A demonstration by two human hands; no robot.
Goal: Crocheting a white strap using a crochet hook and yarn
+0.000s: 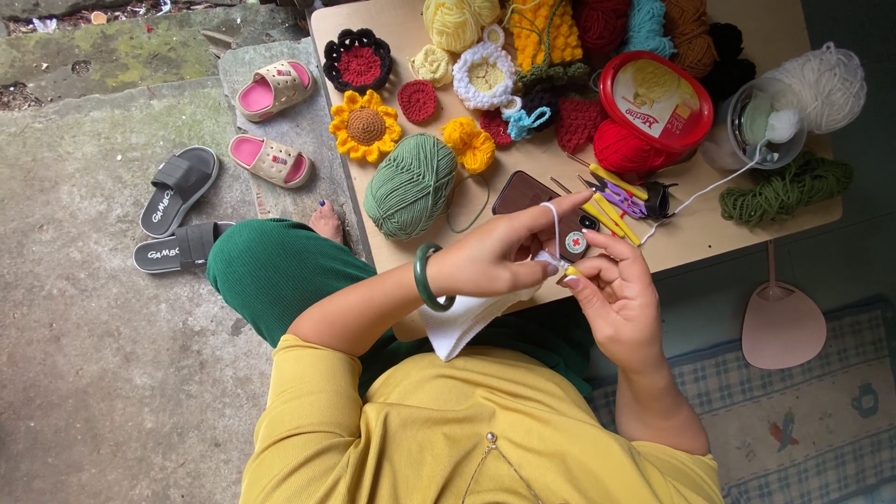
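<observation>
White crocheted fabric (464,320) hangs from the hands at the centre of the frame, just below the near edge of the table (411,257) and above the person's green-trousered lap. The left hand (495,254) is closed on the top of the fabric, its forefinger stretched out towards the right with a loop of white yarn (554,222) over it. The right hand (621,294) is closed around a yellow-handled crochet hook (569,272), whose tip meets the fabric between the two hands. A green bangle (427,277) sits on the left wrist.

From the forefinger the white yarn strand runs up and right across the table to a clear plastic tub (767,124) in the upper right, beside a loose white skein (826,84). On the table just above the hands lie a brown phone case (523,192), purple-handled scissors (620,198) and several yellow hooks (611,217). Left of these rests a sage-green yarn ball (411,185), and above it a crocheted sunflower (365,125) and a black-and-red flower (357,60). A red-lidded tub (655,101) stands in the upper centre-right, with dark green yarn (789,187) at the right edge.

On the stone floor at the upper left lie two pink sandals (273,121) and two black slides (177,217). A pink hand fan (782,322) lies at the right, below the table, on a checked mat (803,420).
</observation>
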